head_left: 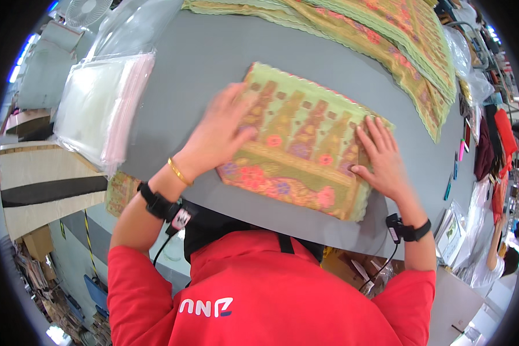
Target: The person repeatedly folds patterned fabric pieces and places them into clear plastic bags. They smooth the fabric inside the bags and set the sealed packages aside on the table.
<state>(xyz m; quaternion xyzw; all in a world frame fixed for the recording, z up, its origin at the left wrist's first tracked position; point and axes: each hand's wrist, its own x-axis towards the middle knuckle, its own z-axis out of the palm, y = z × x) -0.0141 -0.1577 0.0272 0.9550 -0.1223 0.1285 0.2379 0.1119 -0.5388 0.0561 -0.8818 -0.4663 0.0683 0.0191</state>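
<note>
A folded green and gold patterned cloth (294, 147) with pink and purple flowers and a scalloped edge lies flat on the grey table in front of me. My left hand (222, 127) rests on its left side, fingers spread and slightly blurred. On the right edge of the cloth lies my right hand (383, 155), palm down with fingers stretched out. Neither hand grips the cloth; both touch its top.
A stack of clear plastic bags (98, 109) with pink edges sits at the left. More patterned cloths (398, 46) are spread along the far right. Pens (455, 167) lie near the right edge of the grey table (184, 69). Another person (496, 259) is at far right.
</note>
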